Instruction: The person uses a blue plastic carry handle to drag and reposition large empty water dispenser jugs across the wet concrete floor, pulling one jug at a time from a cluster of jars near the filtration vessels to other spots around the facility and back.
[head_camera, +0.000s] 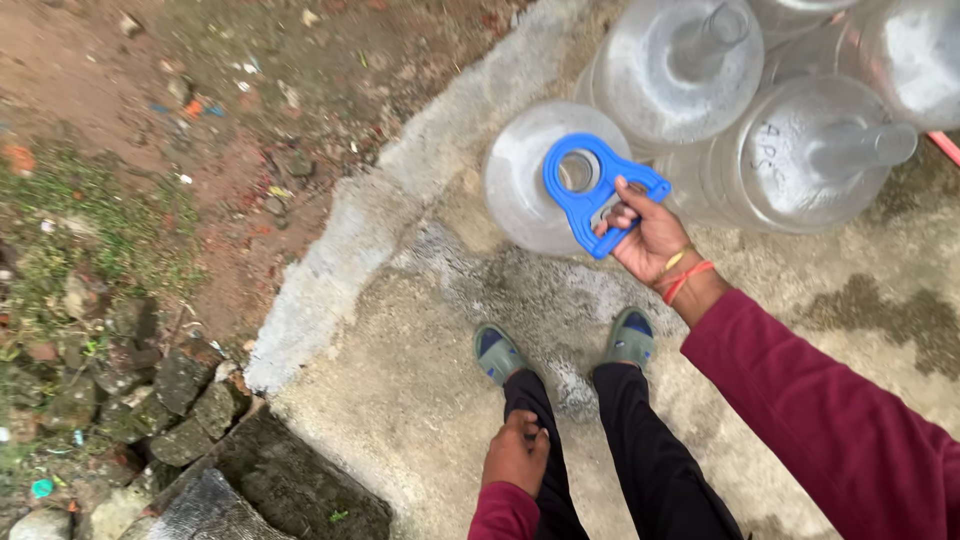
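Observation:
My right hand (648, 236) grips a blue plastic bottle-carrying handle (592, 184). The handle's ring sits around the neck of a large clear water jug (525, 178) standing on the concrete. My left hand (517, 452) hangs closed beside my left leg, holding nothing that I can see. A red and a yellow band circle my right wrist. My feet wear grey-green sandals (497, 353) just in front of the jug.
Three more clear water jugs (690, 65) stand clustered behind the first, one bearing handwriting (800, 150). The concrete slab (420, 380) ends at a rough edge on the left, with bare dirt, grass and stones (170, 390) beyond.

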